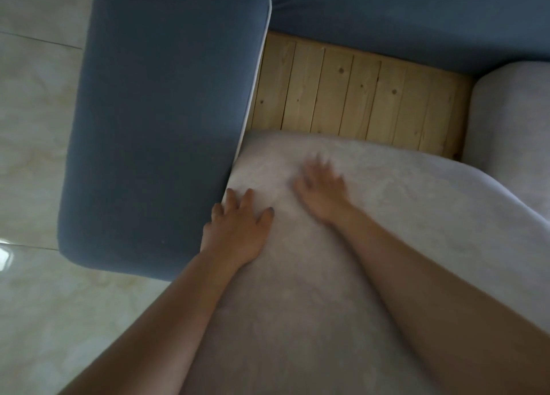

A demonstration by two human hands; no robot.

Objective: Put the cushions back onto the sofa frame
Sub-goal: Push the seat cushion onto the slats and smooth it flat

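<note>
Head view, left to right: we see the pale tiled floor (35, 126), then the blue armrest (166, 112). Our left hand (238, 225) lies flat with fingers spread on the grey cushion (297, 305), right against the armrest. Our right hand (323, 189), blurred, also rests flat and spread on it, nearer the middle. The cushion sits partly on the seat, its far edge leaving wooden slats (357, 97) bare before the blue back (416, 16). A second cushion (512, 120) lies on the seat at the right.
</note>
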